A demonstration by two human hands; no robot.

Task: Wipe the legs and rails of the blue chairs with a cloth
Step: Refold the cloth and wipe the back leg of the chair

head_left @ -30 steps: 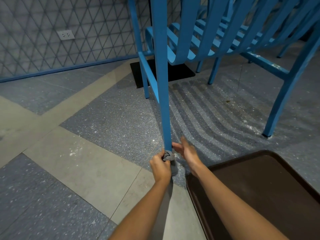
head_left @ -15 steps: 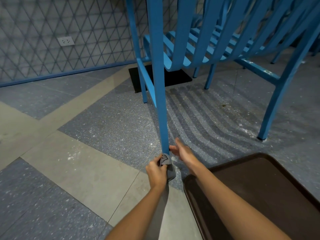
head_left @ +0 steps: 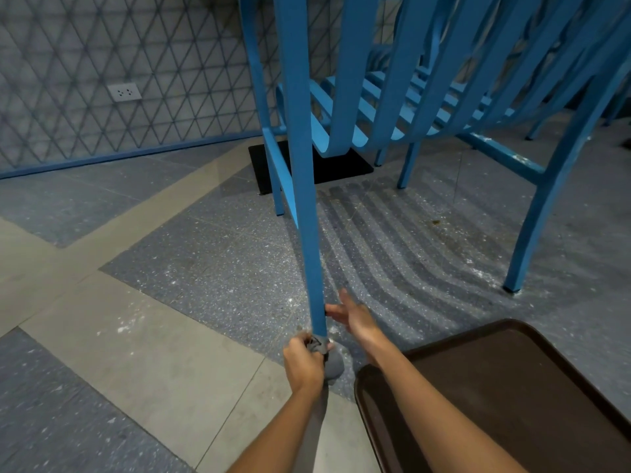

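Note:
A blue slatted chair [head_left: 386, 107] stands in front of me, its near leg [head_left: 304, 186] running down to the floor between my hands. My left hand [head_left: 302, 363] grips a grey cloth [head_left: 329, 358] wrapped round the foot of that leg. My right hand [head_left: 353, 317] is just right of the leg, slightly higher, fingers loosely spread, touching or nearly touching it and holding nothing. A low side rail [head_left: 281, 169] joins this leg to the back leg. More blue chairs sit behind.
A dark brown tray [head_left: 512, 397] lies at lower right, close under my right forearm. Another blue chair leg [head_left: 532, 240] stands to the right. A black base plate [head_left: 327, 167] lies under the chair. A patterned wall with an outlet [head_left: 124, 92] rises at left.
My left hand has slid the cloth a little further down to the foot of the leg. The right hand has loosened and drawn slightly off the leg.

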